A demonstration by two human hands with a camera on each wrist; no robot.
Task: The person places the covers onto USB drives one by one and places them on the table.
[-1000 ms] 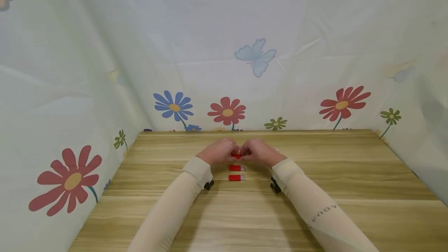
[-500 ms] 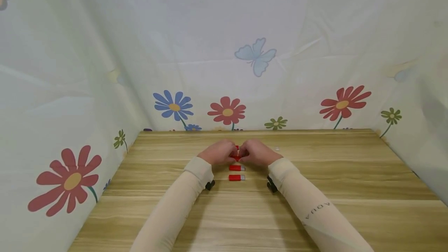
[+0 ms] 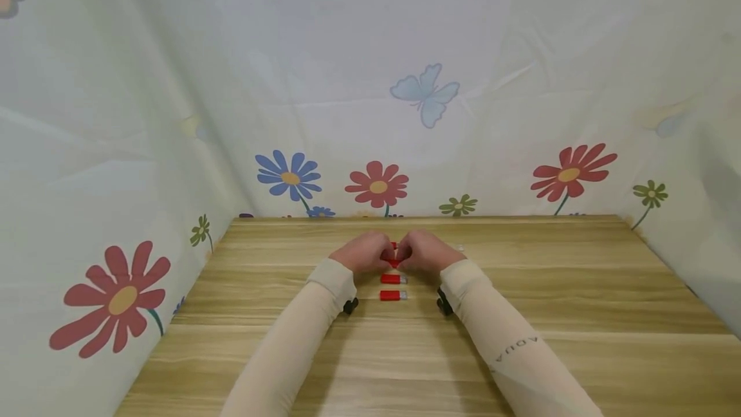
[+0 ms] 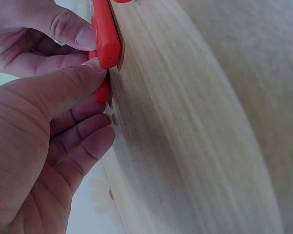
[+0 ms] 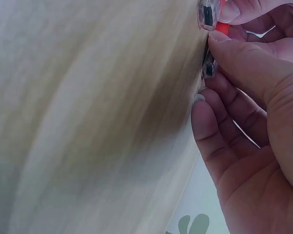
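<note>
Both hands pinch one red USB flash drive [image 3: 392,264] just above or on the wooden table. My left hand [image 3: 366,251] has its red end [image 4: 102,91] between thumb and fingers. Opposite, my right hand [image 3: 424,251] pinches the clear-capped end [image 5: 209,69], where a dark connector shows. The thumbs almost meet. On the near side lie two more red drives: a middle drive [image 3: 393,280] and a nearest drive [image 3: 393,296], roughly parallel with caps to the right. Beyond the fingertips a far red drive [image 3: 394,246] is partly hidden by the hands.
A small clear piece [image 3: 460,248] lies right of my right hand, too small to identify. The wood-grain table [image 3: 382,365] ends at the back against a flower-printed curtain [image 3: 347,101], which also hangs on both sides.
The pinched drive has slid slightly toward me with both hands. The far drive, hidden at first, now shows between the hands. The two near drives lie as before.
</note>
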